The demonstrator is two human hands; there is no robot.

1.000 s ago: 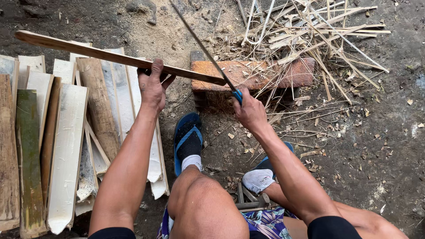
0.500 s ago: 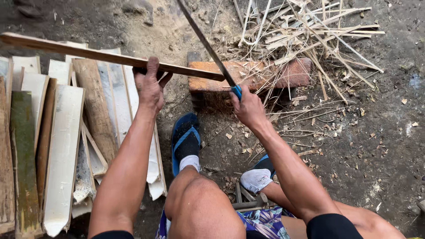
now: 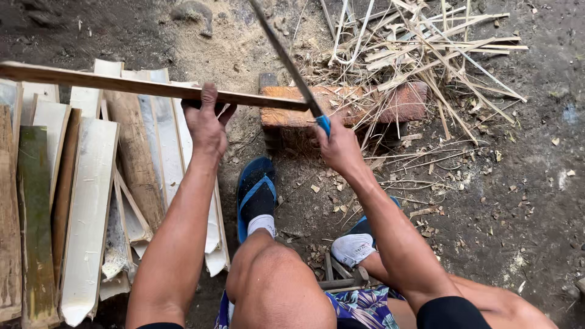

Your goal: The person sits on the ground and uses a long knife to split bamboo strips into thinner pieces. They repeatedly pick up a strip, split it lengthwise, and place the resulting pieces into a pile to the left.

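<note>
Dark, damp earth runs under everything, scattered with pale chips and splinters. On the ground at the left lies a stack of split bamboo slats (image 3: 91,201), pale inner faces up, their long edges packed side by side and reaching from the left border almost to the blue sandal (image 3: 255,194) on the person's forward foot. Ahead of that foot sits a reddish wooden block (image 3: 365,103), its near edge just beyond the hands, with a heap of thin bamboo shavings (image 3: 439,55) piled over its far and right side.

The left hand (image 3: 206,125) is closed around a long bamboo strip (image 3: 122,84), fingers wrapped over its top edge and thumb below. The strip runs nearly level from the left border to the block, its right end resting on the block's top. The right hand (image 3: 338,146) is clamped in a fist on the blue handle of a long knife (image 3: 286,61); the dark blade slants up and to the left from the fist, crossing over the strip's right end — whether its edge touches the strip there I cannot tell.

Open ground lies to the right of the right forearm, with only loose chips on it; between the two forearms the bent knee and a white sock (image 3: 353,248) fill the space.
</note>
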